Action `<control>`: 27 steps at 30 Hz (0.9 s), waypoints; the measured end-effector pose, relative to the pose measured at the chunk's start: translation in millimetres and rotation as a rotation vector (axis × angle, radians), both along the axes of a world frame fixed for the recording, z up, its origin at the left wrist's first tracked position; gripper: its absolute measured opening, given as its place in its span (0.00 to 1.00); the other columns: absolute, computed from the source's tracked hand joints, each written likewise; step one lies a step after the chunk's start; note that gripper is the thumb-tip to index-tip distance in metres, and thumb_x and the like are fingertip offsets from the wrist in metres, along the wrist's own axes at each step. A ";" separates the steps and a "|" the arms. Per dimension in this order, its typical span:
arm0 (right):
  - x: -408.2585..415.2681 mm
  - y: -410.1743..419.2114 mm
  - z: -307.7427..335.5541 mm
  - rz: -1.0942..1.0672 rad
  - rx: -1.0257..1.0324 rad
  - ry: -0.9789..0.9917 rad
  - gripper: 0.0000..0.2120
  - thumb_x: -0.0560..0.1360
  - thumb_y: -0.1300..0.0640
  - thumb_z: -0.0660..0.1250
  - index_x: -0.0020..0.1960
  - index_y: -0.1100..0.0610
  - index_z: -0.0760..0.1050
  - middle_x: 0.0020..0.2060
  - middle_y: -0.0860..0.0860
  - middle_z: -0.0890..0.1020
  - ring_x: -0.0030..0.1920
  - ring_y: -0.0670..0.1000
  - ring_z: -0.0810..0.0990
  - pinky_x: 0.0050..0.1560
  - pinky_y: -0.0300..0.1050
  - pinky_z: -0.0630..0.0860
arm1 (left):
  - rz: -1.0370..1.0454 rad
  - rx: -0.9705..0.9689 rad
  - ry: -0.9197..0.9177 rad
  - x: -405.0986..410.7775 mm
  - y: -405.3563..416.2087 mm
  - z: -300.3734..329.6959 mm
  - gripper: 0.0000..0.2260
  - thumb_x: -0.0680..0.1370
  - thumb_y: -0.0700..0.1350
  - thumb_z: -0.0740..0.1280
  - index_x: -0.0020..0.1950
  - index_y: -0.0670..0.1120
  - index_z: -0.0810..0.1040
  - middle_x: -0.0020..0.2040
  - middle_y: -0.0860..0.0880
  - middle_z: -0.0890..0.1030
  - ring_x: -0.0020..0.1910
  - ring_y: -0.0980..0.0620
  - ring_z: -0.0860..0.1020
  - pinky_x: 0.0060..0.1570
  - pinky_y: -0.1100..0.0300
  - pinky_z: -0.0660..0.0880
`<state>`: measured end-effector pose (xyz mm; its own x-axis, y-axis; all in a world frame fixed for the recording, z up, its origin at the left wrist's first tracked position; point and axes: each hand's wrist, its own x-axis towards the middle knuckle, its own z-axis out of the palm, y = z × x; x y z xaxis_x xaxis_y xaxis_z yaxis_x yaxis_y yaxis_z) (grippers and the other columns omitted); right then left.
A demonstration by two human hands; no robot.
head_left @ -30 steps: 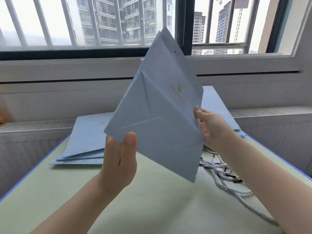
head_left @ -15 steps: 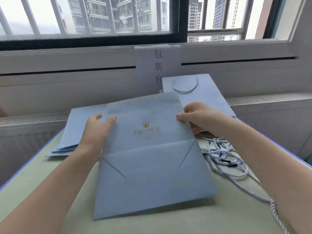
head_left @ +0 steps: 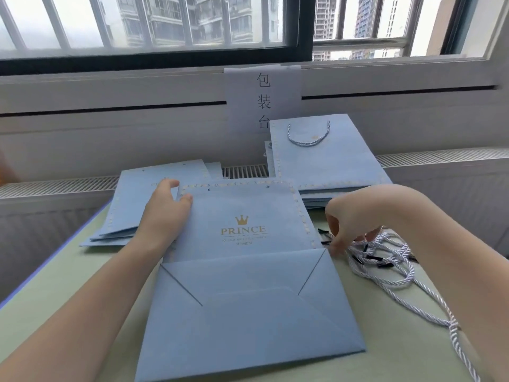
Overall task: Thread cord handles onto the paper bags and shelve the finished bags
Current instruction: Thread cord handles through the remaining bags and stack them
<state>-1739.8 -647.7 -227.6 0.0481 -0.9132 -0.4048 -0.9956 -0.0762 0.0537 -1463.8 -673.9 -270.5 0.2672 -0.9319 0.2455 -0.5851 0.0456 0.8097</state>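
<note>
A flat light-blue paper bag (head_left: 248,299) with a gold crown and "PRINCE" print lies in the middle of the table, its folded bottom towards me. Two small holes show near its top edge, and no cord is in them. My left hand (head_left: 165,213) rests on the bag's upper left corner with fairly straight fingers. My right hand (head_left: 349,216) reaches down into the pile of white twisted cords (head_left: 385,257) with black tips, just right of the bag. Its fingertips are among the cords, and whether they pinch one is hidden.
A stack of flat blue bags without handles (head_left: 132,205) lies at the back left. At the back right, bags with a cord handle (head_left: 325,161) lean against the sill under a paper sign (head_left: 263,97). The green table (head_left: 68,285) has a blue edge on the left.
The bag went from held up in the air to lying flat on the table. My right hand left the bag's top right corner and moved down into the cord pile.
</note>
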 end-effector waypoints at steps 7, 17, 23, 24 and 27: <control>7.4 -14.8 -19.4 0.082 -0.162 -0.148 0.04 0.73 0.64 0.62 0.40 0.59 0.69 0.34 0.55 0.76 0.30 0.53 0.73 0.29 0.39 0.67 | -0.007 0.024 -0.020 -4.1 -1.9 -4.0 0.19 0.80 0.47 0.60 0.70 0.45 0.66 0.67 0.43 0.72 0.62 0.41 0.73 0.59 0.50 0.71; -0.2 -12.5 -3.1 0.009 -0.172 -0.492 0.07 0.73 0.56 0.70 0.47 0.59 0.76 0.41 0.55 0.82 0.36 0.50 0.82 0.37 0.42 0.81 | 0.068 -0.046 0.054 7.4 -4.9 4.5 0.15 0.81 0.46 0.59 0.66 0.43 0.70 0.62 0.41 0.75 0.49 0.45 0.74 0.46 0.56 0.68; -14.3 -1.9 5.3 -0.005 0.252 -0.080 0.14 0.69 0.52 0.75 0.47 0.61 0.79 0.33 0.49 0.80 0.37 0.47 0.80 0.31 0.36 0.77 | 0.048 -0.054 0.060 5.1 -4.3 4.2 0.15 0.81 0.46 0.60 0.66 0.43 0.70 0.58 0.41 0.76 0.47 0.44 0.75 0.45 0.55 0.69; -12.7 -2.7 2.1 0.004 0.273 -0.079 0.11 0.69 0.53 0.75 0.43 0.61 0.78 0.32 0.51 0.79 0.36 0.48 0.79 0.32 0.37 0.78 | 0.043 -0.051 0.066 5.1 -4.3 3.8 0.15 0.81 0.46 0.60 0.66 0.43 0.70 0.58 0.41 0.77 0.48 0.44 0.76 0.45 0.55 0.70; -6.8 -7.6 -7.3 0.031 0.234 -0.154 0.07 0.70 0.61 0.74 0.39 0.61 0.76 0.38 0.57 0.79 0.35 0.49 0.78 0.34 0.41 0.81 | 0.031 -0.038 0.074 5.5 -2.4 3.8 0.16 0.81 0.46 0.59 0.68 0.44 0.69 0.60 0.41 0.76 0.54 0.41 0.77 0.49 0.52 0.72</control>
